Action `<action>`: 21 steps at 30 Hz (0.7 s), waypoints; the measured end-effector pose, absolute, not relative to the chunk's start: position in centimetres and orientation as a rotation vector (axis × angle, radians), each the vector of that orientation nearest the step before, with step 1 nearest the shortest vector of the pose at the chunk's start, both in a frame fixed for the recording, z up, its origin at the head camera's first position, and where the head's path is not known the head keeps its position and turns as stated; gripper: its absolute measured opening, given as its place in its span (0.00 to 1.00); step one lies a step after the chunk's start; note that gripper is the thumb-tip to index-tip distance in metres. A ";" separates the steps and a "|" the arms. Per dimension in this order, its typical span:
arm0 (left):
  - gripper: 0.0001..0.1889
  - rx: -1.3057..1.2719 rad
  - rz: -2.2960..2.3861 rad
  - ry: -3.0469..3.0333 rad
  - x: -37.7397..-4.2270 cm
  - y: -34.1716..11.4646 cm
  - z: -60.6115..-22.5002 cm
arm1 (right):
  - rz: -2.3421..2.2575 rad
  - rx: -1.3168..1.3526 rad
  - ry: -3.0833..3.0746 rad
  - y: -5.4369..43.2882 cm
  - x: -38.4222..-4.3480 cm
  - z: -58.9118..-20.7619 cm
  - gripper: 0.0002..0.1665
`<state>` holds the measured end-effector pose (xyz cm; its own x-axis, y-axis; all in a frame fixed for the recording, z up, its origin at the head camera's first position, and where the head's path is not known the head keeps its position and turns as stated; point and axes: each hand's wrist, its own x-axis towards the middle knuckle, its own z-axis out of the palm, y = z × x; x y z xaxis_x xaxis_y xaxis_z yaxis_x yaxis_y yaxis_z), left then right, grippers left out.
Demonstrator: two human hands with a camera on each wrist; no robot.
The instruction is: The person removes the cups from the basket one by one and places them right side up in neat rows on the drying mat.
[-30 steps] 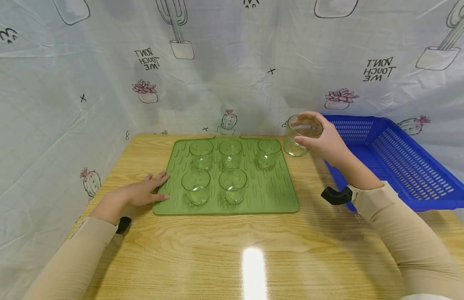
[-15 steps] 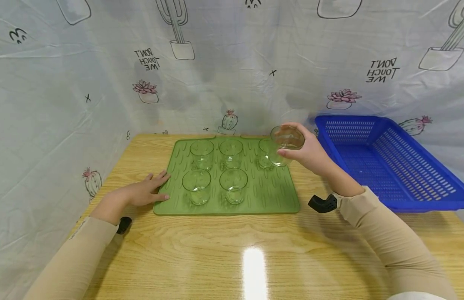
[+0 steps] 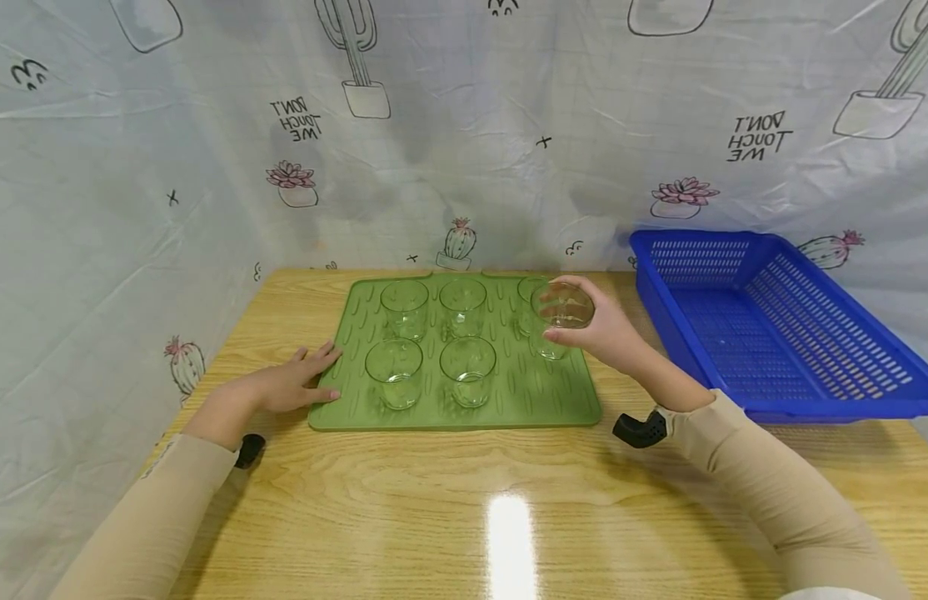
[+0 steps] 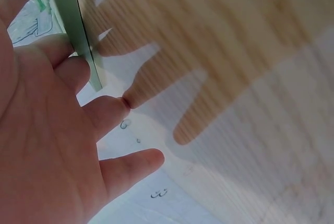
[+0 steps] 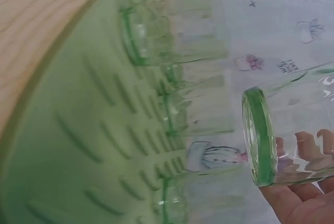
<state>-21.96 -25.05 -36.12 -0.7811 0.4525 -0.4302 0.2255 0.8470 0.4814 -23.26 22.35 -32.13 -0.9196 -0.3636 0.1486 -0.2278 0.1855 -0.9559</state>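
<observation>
My right hand [image 3: 614, 332] grips a clear drinking glass [image 3: 548, 343] around its side, over the right part of a green ribbed mat [image 3: 527, 410]. The right wrist view shows the thick base of this glass [image 5: 260, 138] apart from the mat's surface [image 5: 78, 177]. Several similar glasses stand upright on the mat, among them a front middle glass [image 3: 467, 385] and a back right glass [image 3: 526, 307], partly hidden behind the held one. At the mat's left edge rests my left hand [image 3: 287, 385], fingers spread; its fingertips touch the mat rim [image 4: 78, 31] in the left wrist view.
A blue perforated plastic basket [image 3: 677, 333] stands on the right of the wooden table [image 3: 404, 500]. Behind and to the left hangs a pale sheet [image 3: 509, 183] printed with cacti. Light glares off the table's front.
My right hand has carried the glass left from beside the basket to over the mat, then lower and toward me. The left hand has stayed in place.
</observation>
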 end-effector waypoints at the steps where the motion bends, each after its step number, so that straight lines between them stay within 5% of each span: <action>1: 0.47 0.495 0.556 2.477 -21.9 -25.0 -36.1 | -1.841 -0.580 2.326 22.5 -23.2 -32.4 0.40; 21: 0.47 0.494 0.575 2.480 -21.5 -24.8 -35.9 | -1.769 -0.616 2.190 24.0 -22.6 -36.6 0.47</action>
